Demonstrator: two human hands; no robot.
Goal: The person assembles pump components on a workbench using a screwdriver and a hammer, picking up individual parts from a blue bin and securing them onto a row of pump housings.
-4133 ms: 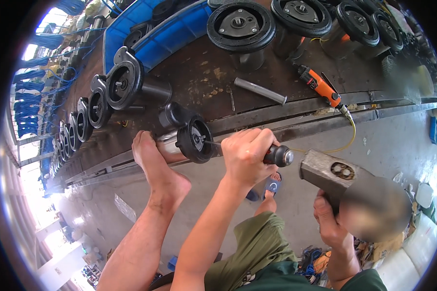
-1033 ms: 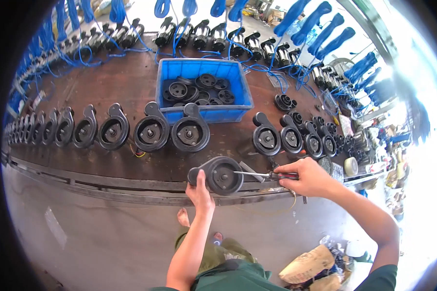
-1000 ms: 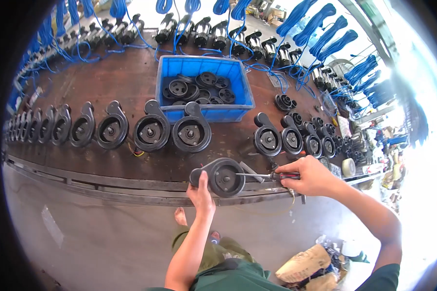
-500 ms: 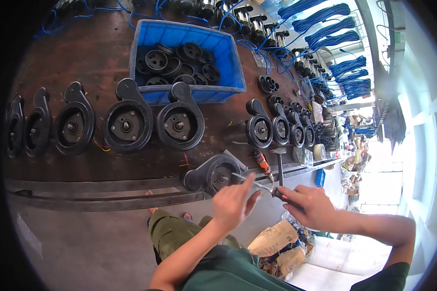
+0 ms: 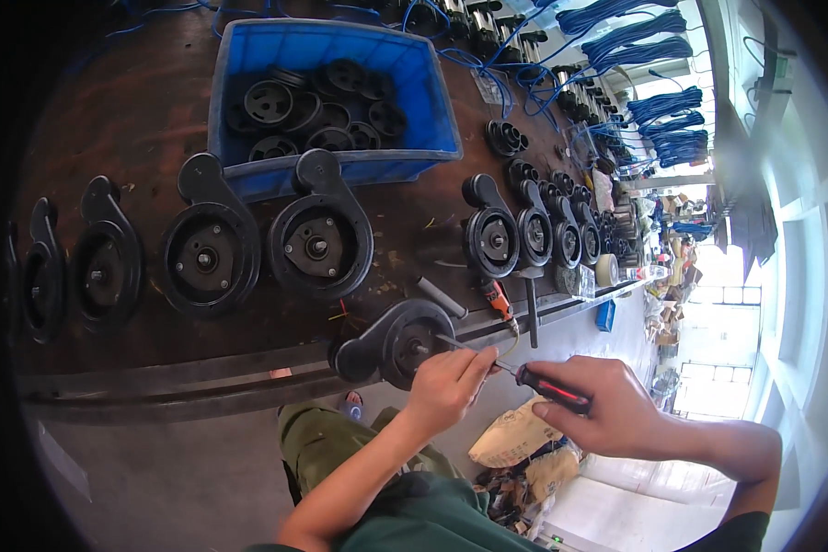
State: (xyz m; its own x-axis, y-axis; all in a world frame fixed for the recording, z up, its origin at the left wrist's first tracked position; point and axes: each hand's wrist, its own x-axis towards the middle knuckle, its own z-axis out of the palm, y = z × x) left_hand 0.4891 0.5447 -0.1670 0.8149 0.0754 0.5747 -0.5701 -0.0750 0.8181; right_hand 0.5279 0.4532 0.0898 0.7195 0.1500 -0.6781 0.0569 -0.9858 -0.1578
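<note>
Your right hand [image 5: 607, 419] is wrapped around the red-and-black handle of a screwdriver [image 5: 524, 377], while your left hand [image 5: 446, 386] pinches its bare shaft between thumb and fingertips, probably to steady the tip and guide it onto the hub. The screwdriver lies nearly level, long axis running from handle at right to tip at left, aimed at the centre of the black pump housing [image 5: 400, 340] at the near edge of the brown workbench [image 5: 110, 129]. More housings stand in a row behind it, before a blue bin [image 5: 340, 37] of black parts.
</note>
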